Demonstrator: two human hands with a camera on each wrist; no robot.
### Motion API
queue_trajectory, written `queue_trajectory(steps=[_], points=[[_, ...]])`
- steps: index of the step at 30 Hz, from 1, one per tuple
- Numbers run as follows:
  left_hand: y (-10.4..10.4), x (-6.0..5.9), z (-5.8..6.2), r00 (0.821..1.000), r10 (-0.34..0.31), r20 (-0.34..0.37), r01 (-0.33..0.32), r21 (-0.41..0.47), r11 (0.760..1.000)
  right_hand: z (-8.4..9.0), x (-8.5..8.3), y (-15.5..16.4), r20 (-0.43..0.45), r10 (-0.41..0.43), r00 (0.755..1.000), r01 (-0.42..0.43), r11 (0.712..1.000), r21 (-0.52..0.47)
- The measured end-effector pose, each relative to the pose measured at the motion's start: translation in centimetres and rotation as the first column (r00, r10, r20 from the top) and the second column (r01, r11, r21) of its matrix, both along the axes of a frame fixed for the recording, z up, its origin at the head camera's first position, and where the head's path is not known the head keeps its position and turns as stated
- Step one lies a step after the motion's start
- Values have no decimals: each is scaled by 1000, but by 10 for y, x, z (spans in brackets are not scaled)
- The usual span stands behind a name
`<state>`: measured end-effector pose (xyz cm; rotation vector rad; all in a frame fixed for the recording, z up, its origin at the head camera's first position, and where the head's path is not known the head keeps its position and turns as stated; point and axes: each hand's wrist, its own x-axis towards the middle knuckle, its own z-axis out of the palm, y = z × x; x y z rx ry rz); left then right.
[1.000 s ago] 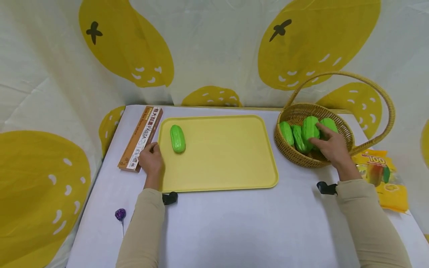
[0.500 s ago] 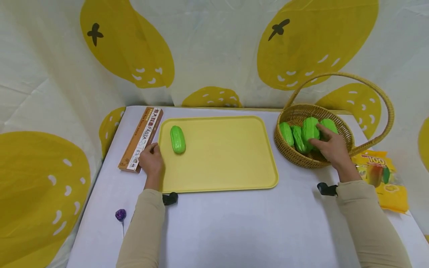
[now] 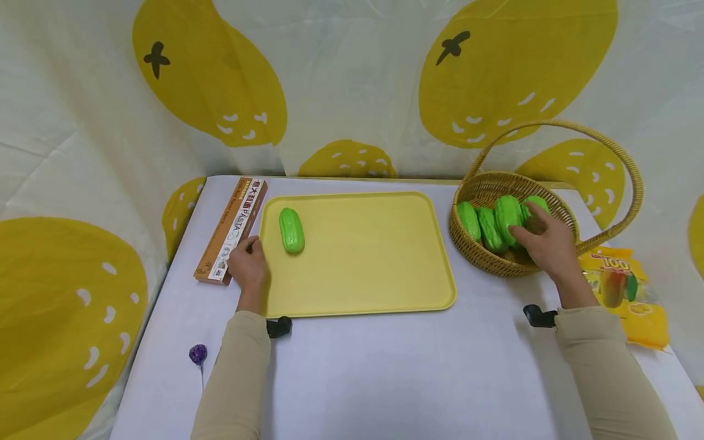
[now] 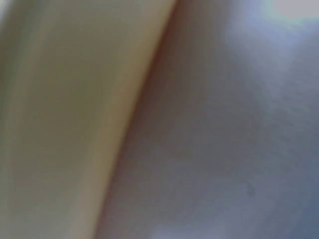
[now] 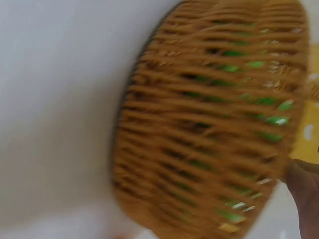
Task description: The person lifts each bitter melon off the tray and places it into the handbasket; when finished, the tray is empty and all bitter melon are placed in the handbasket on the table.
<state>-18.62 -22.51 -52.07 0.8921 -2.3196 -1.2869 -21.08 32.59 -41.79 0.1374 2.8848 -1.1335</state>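
Note:
Over the right side of the wicker basket (image 3: 495, 264), my right hand (image 3: 552, 244) has its thumb and index finger apart. The thumb tip overlaps the edge of a ridged green cucumber-shaped vegetable (image 3: 507, 214), and the index finger lies over another green vegetable (image 3: 536, 201) behind it. Two more (image 3: 469, 220) lie farther left in the basket. A single green vegetable (image 3: 291, 231) rests on the yellow tray (image 3: 363, 256), near its left edge. My left hand (image 3: 249, 266) is loosely curled at the tray's left rim, its fingertips hidden from the head view.
A pasta box (image 3: 231, 229) lies left of the tray. The basket's tall handle (image 3: 638, 177) arches up and rightward. A yellow mango candy bag (image 3: 632, 293) sits right of my right forearm. A purple lollipop (image 3: 198, 353) lies at the front left.
My right hand has shifted slightly right and its fingers have come off the ridged green vegetable, which sits a little lower in the basket. The left hand has stayed put.

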Motion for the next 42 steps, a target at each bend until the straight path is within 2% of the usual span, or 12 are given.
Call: queue_trajectory(steps=[3,7,11,14,19,23,28,32,36,39,42], points=[[-1,1,-1,1000,1,-2,-1,1,1000,10,3,-13,-69,7,998,-8,1000,-26],[-3,0,1,1000,6,2,-6,15,1000,19,6,-38,-174,25,984,-45,993,-112],[-3,-4,1,1000,9,9,-9,30,1000,23,7,-69,-253,107,962,-148,977,-150],[-3,-7,2,1000,-1,17,0,39,999,23,7,-94,-263,192,945,-241,956,-170],[-3,-9,6,999,-9,35,8,44,999,11,2,-139,-181,372,911,-405,890,-208],[-5,-9,9,999,-9,41,7,52,999,-5,-3,-177,-89,501,861,-505,820,-269],[-6,-9,8,999,-14,49,11,63,998,-17,-9,-225,-10,591,807,-565,766,-306],[-7,-9,8,998,-38,48,34,81,996,-18,-17,-258,-4,637,770,-603,726,-330],[-8,-8,8,998,-44,41,40,94,995,-23,-23,-287,8,676,737,-636,698,-328],[-7,-7,8,999,-37,35,35,66,997,-29,-28,-307,38,695,718,-654,692,-306],[-7,-8,7,999,-40,31,39,37,999,-36,-35,-325,54,694,718,-653,699,-292]])
